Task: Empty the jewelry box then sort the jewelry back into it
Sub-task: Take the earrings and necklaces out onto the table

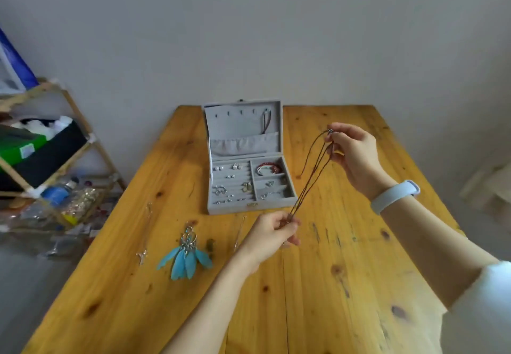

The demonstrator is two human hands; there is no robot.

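A grey jewelry box (221, 210) stands open at the back of the wooden table (345, 284), lid upright. Its tray holds several small earrings and rings and a red bracelet (267, 167); one dark cord (266, 122) hangs on a lid hook. A brown cord necklace (311, 175) is stretched taut above the table to the right of the box. My right hand (352, 152) pinches its upper end at the clasp, and my left hand (269, 236) pinches its lower end. Blue feather earrings (185, 257) and two thin silver chains (145, 232) (239, 233) lie in front of the box.
A small dark-green piece (210, 246) lies beside the feathers. A wooden shelf (49, 154) crowded with boxes, a bottle and clutter stands to the left of the table. A grey wall runs behind the table. A pale band sits on my right wrist (394, 194).
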